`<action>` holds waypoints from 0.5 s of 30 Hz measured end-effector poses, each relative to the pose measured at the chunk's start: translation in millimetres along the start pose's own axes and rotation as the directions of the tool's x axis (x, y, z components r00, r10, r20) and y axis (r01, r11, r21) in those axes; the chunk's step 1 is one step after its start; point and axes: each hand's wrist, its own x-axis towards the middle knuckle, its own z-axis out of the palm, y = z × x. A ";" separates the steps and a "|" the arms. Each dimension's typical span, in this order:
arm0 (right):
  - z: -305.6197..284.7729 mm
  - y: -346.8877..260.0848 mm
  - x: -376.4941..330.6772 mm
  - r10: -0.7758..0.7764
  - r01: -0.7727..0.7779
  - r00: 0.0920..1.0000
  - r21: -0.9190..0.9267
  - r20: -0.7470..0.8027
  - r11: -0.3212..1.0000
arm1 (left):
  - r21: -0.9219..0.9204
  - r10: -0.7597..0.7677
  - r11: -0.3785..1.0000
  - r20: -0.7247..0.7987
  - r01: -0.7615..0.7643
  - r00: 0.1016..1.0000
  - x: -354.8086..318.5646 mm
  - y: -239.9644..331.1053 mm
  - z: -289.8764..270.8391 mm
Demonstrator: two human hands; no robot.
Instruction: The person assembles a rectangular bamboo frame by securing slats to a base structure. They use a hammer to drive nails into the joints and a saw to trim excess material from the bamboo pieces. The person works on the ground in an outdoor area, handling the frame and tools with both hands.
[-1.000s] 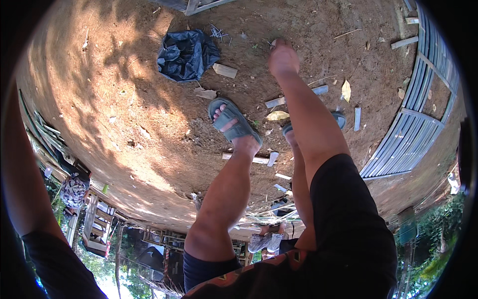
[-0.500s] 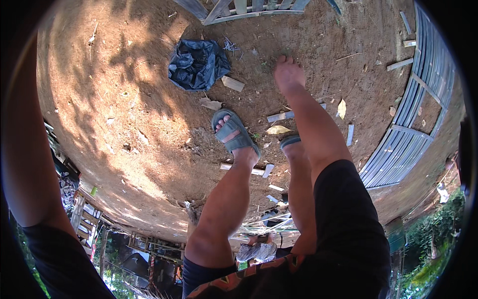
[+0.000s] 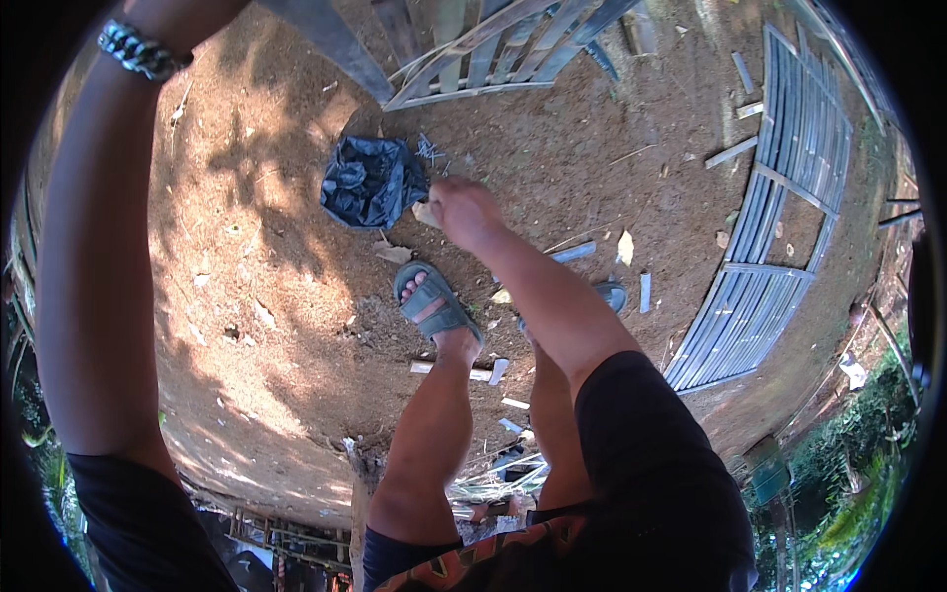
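In the head view, the right hand (image 3: 464, 209) is low over the bare brown ground (image 3: 266, 222), its fingers curled inward. A pale piece of wood (image 3: 425, 214) shows at its fingertips, just right of a black plastic bag (image 3: 370, 185); whether the hand grips that piece, I cannot tell. The bag sits on the ground with its mouth open and its sides crumpled. By its upper right edge lies a small loose heap of thin grey pieces (image 3: 429, 148).

The left hand (image 3: 187, 14) is raised and mostly cut off at the top, so I cannot tell whether it is open or closed. A chunky bracelet (image 3: 138, 51) circles that wrist.

On the ground between the bag and the sandal (image 3: 441, 304) on the left foot lies a brown leaf (image 3: 393, 253). A yellowish leaf (image 3: 625, 248) and a short grey strip (image 3: 645, 293) lie right of the right forearm. Toward the ground's right edge lies a long slatted panel (image 3: 725, 316); at its far edge is a wooden slatted frame (image 3: 469, 96).
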 end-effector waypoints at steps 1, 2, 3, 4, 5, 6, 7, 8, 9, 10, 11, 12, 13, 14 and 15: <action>-2.9 -14.4 -6.2 0.012 -0.013 1.000 0.052 0.011 0.999 | -0.002 -0.051 0.999 0.062 0.052 0.997 -2.5 0.0 -3.5; -5.5 -25.7 -14.3 0.023 -0.026 0.999 0.077 0.036 0.997 | 0.000 -0.103 0.995 0.123 0.104 0.987 -5.3 1.1 -6.6; -6.0 -31.3 -24.3 0.037 -0.044 0.997 0.099 0.063 0.994 | 0.000 -0.154 0.988 0.183 0.156 0.971 -6.6 2.6 -7.5; -3.3 -30.6 -36.3 0.066 -0.076 0.992 0.094 0.105 0.993 | -0.005 -0.194 0.980 0.241 0.201 0.951 -2.8 4.9 -8.0; 2.9 -25.7 -48.7 0.096 -0.110 0.984 0.092 0.147 0.990 | 0.029 -0.177 0.984 0.240 0.175 0.955 1.0 10.2 -12.2; 11.1 -15.4 -62.7 0.050 -0.061 0.987 0.068 0.152 0.996 | 0.067 -0.163 0.986 0.241 0.151 0.957 1.8 17.7 -19.8; 16.4 -3.9 -78.7 0.008 -0.016 0.987 0.046 0.162 0.999 | 0.057 -0.149 0.988 0.210 0.140 0.966 1.9 23.4 -21.7; 13.2 4.1 -96.2 0.005 -0.011 0.973 0.025 0.230 1.000 | 0.052 -0.143 0.989 0.182 0.136 0.973 -1.3 27.2 -22.0; 6.9 14.1 -113.6 -0.001 0.000 0.954 0.004 0.300 1.000 | 0.049 -0.142 0.990 0.155 0.135 0.978 -4.1 32.0 -24.6; 0.5 25.5 -130.8 0.076 -0.063 0.929 -0.048 0.363 0.997 | 0.039 -0.153 0.988 0.164 0.149 0.975 -5.1 39.9 -30.3; -5.3 38.3 -149.3 0.163 -0.131 0.892 -0.104 0.421 0.986 | 0.020 -0.161 0.987 0.175 0.160 0.971 -6.8 49.1 -33.9; -11.0 48.6 -164.0 0.228 -0.195 0.901 -0.125 0.369 0.973 | 0.016 -0.178 0.984 0.188 0.178 0.966 -10.2 56.5 -39.4; -21.4 56.9 -173.4 0.292 -0.260 0.904 -0.141 0.311 0.955 | 0.064 -0.220 0.975 0.214 0.211 0.952 -13.4 60.1 -39.5; -33.9 67.8 -179.1 0.385 -0.372 0.873 -0.101 0.300 0.923 | 0.045 -0.218 0.976 0.201 0.214 0.955 -17.4 62.6 -40.9; -53.2 75.7 -179.3 0.472 -0.477 0.832 -0.060 0.291 0.877 | 0.027 -0.218 0.976 0.185 0.217 0.958 -22.1 63.3 -42.3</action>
